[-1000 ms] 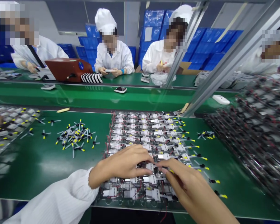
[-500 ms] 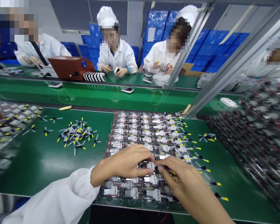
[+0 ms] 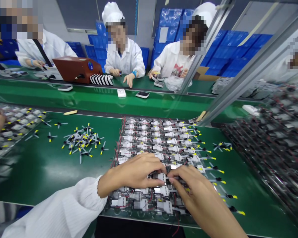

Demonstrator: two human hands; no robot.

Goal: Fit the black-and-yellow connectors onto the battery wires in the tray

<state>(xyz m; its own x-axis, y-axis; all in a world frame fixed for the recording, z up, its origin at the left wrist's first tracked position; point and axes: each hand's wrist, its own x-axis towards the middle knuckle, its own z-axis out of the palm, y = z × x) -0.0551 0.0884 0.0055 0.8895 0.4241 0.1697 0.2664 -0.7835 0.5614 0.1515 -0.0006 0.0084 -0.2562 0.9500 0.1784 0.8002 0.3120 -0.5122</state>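
Note:
A clear plastic tray [image 3: 152, 214] lies before me, filled with rows of small white-and-clear units with red wires. Three-armed pieces with yellow tips stick out along its right side. My left hand [image 3: 139, 171] reaches over the tray, thumb and fingers closed around one white unit [image 3: 161, 178] in its slot. Against that unit's right end, my right hand [image 3: 192, 183] is closed in a pinch of thumb and forefinger. What sits between those fingertips is hidden.
Left lies a pile of yellow-tipped three-armed pieces [image 3: 83, 140]; a smaller group [image 3: 223, 146] is at right. Stacked filled trays [image 3: 268, 155] rise on the right, by a metal post [image 3: 221, 86]. Beyond runs a green conveyor [image 3: 96, 102] with white devices; several co-workers sit behind it.
My right fingertips have shifted slightly at the unit; my left hand keeps its hold. Across the conveyor, a co-worker has let go of a white device, which now lies on the belt.

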